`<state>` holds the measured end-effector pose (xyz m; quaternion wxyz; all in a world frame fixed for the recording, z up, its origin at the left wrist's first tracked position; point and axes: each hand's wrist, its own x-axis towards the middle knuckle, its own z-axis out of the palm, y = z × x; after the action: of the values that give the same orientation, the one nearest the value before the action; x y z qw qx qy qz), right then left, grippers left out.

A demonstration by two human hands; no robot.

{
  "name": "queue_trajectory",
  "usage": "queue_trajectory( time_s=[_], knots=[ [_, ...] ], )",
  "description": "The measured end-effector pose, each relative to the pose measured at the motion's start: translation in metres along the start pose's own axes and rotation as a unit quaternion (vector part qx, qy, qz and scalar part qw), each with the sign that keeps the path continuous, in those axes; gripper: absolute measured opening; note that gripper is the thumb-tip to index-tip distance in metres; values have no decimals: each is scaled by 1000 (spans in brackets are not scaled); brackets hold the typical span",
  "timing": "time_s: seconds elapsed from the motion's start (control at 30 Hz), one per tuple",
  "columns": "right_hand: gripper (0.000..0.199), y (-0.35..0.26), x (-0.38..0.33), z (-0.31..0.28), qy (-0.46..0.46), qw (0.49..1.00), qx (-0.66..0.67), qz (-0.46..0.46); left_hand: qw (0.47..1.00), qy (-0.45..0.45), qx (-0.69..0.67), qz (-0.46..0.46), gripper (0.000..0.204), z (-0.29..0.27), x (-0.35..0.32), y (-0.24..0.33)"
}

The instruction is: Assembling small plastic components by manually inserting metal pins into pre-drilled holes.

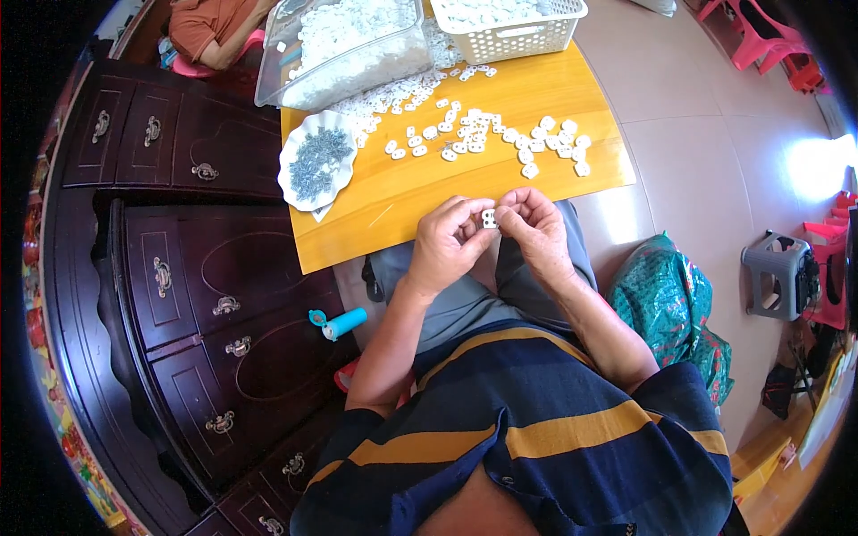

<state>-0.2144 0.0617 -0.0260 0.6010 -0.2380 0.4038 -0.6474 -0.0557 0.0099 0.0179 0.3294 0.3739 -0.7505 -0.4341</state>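
Just past the table's near edge, over my lap, my left hand [450,243] pinches a small white plastic piece [489,219] with dark holes in it. My right hand [539,234] meets it from the other side, its thumb and forefinger closed at the piece's edge. Whether something tiny sits between those right fingertips is too small to tell. Beyond the hands, several similar white pieces [476,131] lie loose on the yellow wooden table [357,223]. A white scalloped plate [287,170] at the table's left holds a heap of small grey metal parts [320,163].
At the table's far side stand a clear plastic bin [271,76] and a white slotted basket [536,40], both full of white pieces. Dark wooden drawers [223,259] line the left. A green bag [666,304] and grey stool [776,277] are at right. Another person [210,36] sits far left.
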Motion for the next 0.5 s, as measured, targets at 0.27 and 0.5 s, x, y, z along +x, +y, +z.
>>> queue_trajectory(
  time_s=[0.27,0.5],
  knots=[
    [8,2,0,0,-20,1000,-1,5,998,18,51,42,27,0,-1,-3],
    [7,3,0,-2,-20,1000,-8,6,997,6,66,47,26,-1,1,-2]
  ],
)
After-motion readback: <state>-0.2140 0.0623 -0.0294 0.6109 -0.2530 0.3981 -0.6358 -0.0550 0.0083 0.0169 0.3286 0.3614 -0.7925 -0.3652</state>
